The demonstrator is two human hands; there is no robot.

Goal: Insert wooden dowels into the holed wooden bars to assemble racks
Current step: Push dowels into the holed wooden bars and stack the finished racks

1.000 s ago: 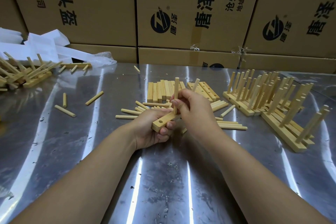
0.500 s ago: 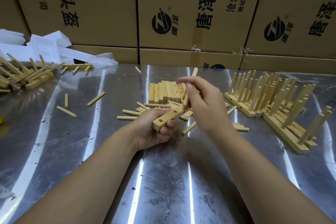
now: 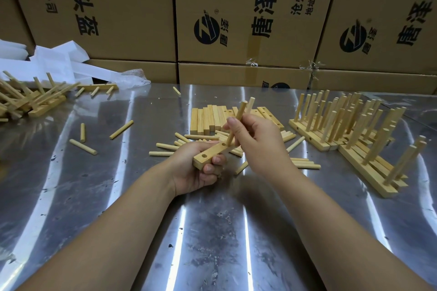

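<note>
My left hand (image 3: 196, 169) grips a holed wooden bar (image 3: 209, 155) above the steel table, one open hole showing near its front end. My right hand (image 3: 256, 142) pinches a dowel (image 3: 236, 123) whose lower end sits at a hole in the bar's far part. A second dowel (image 3: 250, 104) stands up just behind it, its base hidden by my right hand. Loose dowels (image 3: 165, 146) lie scattered under and behind my hands. A stack of bare bars (image 3: 212, 117) lies beyond them.
Finished racks (image 3: 354, 130) with upright dowels stand at the right. Another heap of racks (image 3: 28, 99) lies at the far left beside white foam sheets (image 3: 54, 64). Stray dowels (image 3: 82, 146) lie left of centre. Cardboard boxes (image 3: 236, 19) wall off the table's back edge.
One second ago my right hand pressed a dowel into the bar. It then lifted away with another dowel, and now that dowel's tip is down at a bar hole. My left hand kept still.
</note>
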